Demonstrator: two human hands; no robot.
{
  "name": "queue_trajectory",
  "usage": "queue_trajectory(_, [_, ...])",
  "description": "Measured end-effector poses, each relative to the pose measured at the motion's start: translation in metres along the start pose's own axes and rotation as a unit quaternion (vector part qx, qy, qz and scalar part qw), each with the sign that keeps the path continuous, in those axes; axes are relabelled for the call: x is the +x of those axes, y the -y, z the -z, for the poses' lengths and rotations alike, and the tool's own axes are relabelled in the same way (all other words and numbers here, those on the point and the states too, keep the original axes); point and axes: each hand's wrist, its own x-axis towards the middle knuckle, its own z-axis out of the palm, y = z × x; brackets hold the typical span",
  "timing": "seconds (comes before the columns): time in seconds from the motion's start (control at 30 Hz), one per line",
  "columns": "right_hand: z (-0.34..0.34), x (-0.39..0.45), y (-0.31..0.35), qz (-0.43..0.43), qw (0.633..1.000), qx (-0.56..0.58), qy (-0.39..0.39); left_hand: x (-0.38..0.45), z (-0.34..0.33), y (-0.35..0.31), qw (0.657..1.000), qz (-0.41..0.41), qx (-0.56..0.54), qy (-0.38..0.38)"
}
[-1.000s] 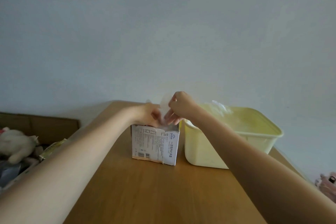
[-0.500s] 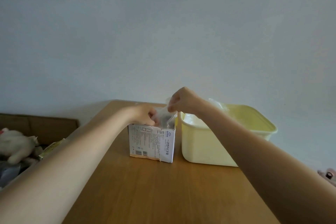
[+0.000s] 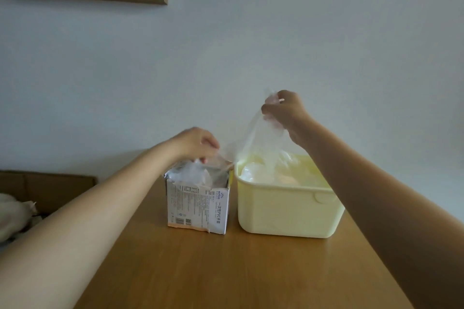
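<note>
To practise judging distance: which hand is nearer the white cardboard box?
Left. The left hand is at the top of the white cardboard box; the right hand is higher, above the pale yellow plastic tub.

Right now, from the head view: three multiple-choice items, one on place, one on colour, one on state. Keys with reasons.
1. Where does the cardboard glove box stand relative to the plastic bin?
A inside it
B behind it
C to its left, on the wooden table

2. What colour is the bin?
A blue
B pale yellow
C red

3. What is the right hand doing?
A pinching a clear plastic glove, lifted above the bin
B lying flat on the table
C gripping the bin's rim

Key:
1 C, the box stands on the tabletop beside the bin's left wall.
2 B, its walls and rim are pale yellow.
3 A, the hand is curled on the glove, which trails down toward the box.
</note>
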Motion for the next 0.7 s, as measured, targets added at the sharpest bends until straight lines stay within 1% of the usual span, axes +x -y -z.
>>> queue_trajectory(0.07, [0.004, -0.004, -0.003, -0.015, 0.998, 0.066, 0.008, 0.004, 0.006, -0.015, 0.990, -0.032, -0.038, -0.134])
queue_trajectory(0.1, [0.005, -0.005, -0.003, -0.014, 0.996, 0.086, 0.006, 0.005, 0.007, -0.023, 0.980, -0.042, -0.072, -0.181])
queue_trajectory(0.13, [0.009, -0.006, -0.001, -0.005, 0.995, 0.095, 0.004, 0.006, 0.008, -0.033, 0.970, -0.051, -0.121, -0.202])
queue_trajectory(0.17, [0.012, -0.008, 0.000, 0.008, 0.995, 0.100, 0.011, 0.007, 0.008, -0.042, 0.963, -0.061, -0.178, -0.195])
queue_trajectory(0.2, [0.015, -0.010, 0.002, 0.020, 0.994, 0.101, 0.029, 0.007, 0.007, -0.051, 0.961, -0.073, -0.212, -0.161])
queue_trajectory(0.27, [0.022, -0.015, 0.005, 0.055, 0.992, 0.081, 0.082, 0.008, -0.002, -0.067, 0.974, -0.087, -0.199, -0.068])
queue_trajectory(0.3, [0.026, -0.017, 0.006, 0.070, 0.991, 0.059, 0.096, 0.010, -0.009, -0.074, 0.978, -0.092, -0.186, -0.037])
queue_trajectory(0.33, [0.028, -0.018, 0.006, 0.080, 0.991, 0.042, 0.102, 0.012, -0.015, -0.077, 0.978, -0.092, -0.183, -0.027])
queue_trajectory(0.37, [0.031, -0.019, 0.005, 0.081, 0.991, 0.039, 0.101, 0.013, -0.020, -0.080, 0.975, -0.091, -0.198, -0.034])
queue_trajectory(0.43, [0.038, -0.018, 0.001, 0.061, 0.989, 0.077, 0.111, 0.016, -0.027, -0.081, 0.957, -0.088, -0.270, -0.059])
queue_trajectory(0.47, [0.043, -0.017, -0.003, 0.041, 0.986, 0.099, 0.130, 0.017, -0.031, -0.081, 0.944, -0.088, -0.309, -0.067])
queue_trajectory(0.53, [0.051, -0.018, -0.012, 0.010, 0.979, 0.105, 0.175, 0.020, -0.037, -0.083, 0.926, -0.082, -0.357, -0.089])
queue_trajectory(0.57, [0.052, -0.019, -0.018, 0.001, 0.979, 0.108, 0.174, 0.021, -0.041, -0.085, 0.923, -0.073, -0.362, -0.106])
queue_trajectory(0.6, [0.051, -0.020, -0.022, -0.010, 0.982, 0.117, 0.146, 0.022, -0.045, -0.087, 0.922, -0.064, -0.363, -0.121])
queue_trajectory(0.67, [0.042, -0.019, -0.031, -0.019, 0.991, 0.128, 0.038, 0.025, -0.057, -0.091, 0.914, -0.045, -0.378, -0.138])
queue_trajectory(0.7, [0.037, -0.015, -0.036, -0.007, 0.995, 0.100, -0.015, 0.026, -0.062, -0.092, 0.910, -0.036, -0.387, -0.146])
